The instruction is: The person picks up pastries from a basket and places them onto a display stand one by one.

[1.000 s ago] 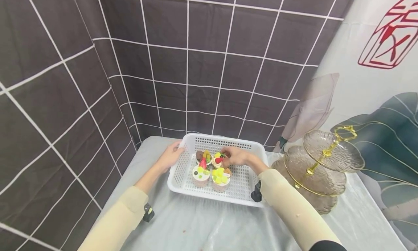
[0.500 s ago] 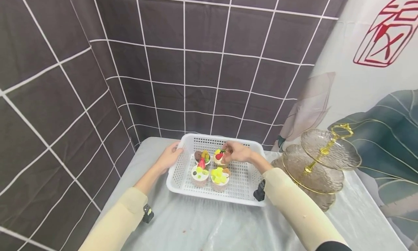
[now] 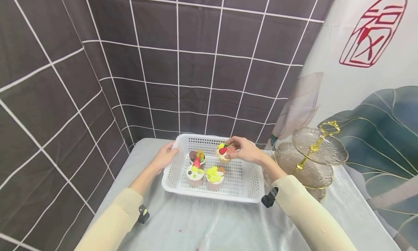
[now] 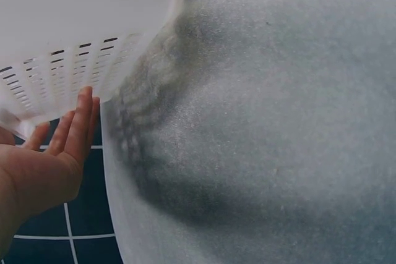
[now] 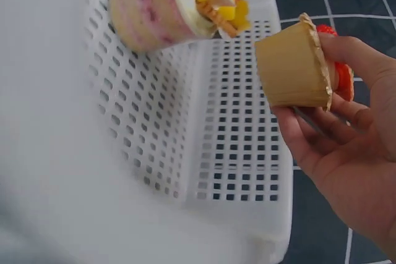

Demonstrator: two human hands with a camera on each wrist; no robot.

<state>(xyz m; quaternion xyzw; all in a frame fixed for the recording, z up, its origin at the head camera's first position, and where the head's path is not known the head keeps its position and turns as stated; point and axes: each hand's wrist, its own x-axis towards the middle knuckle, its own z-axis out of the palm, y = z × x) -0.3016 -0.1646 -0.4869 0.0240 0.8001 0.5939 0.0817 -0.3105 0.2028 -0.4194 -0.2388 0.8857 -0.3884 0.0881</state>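
1. Head view: a right hand (image 3: 245, 149) pinches a cupcake (image 3: 222, 152) over the rear part of a white basket (image 3: 241, 176), toward the back wall; yellow and red pieces top the cupcake
2. Right wrist view: the thumb lies at the fruit-topped rim and the fingers reach under the tan, pleated-edged case, parted only by the width of the cupcake, which hangs tilted and apart from the basket floor
3. A left hand (image 3: 164, 157) touches the basket's left end; in the left wrist view its fingers are nearly straight and slightly spread along the outer wall, not curled round anything; the thumb is partly cut off
4. Inside the basket, left of its middle, are a brown-topped cup (image 3: 193, 156) at the back, a strawberry-topped cup (image 3: 195, 176) in front of it, and a yellow-topped cup (image 3: 215, 178) just to the right
5. A tiered stand (image 3: 308, 167) with a gold handle is beside the basket, past the right hand, on a pale covered table (image 3: 183, 222)
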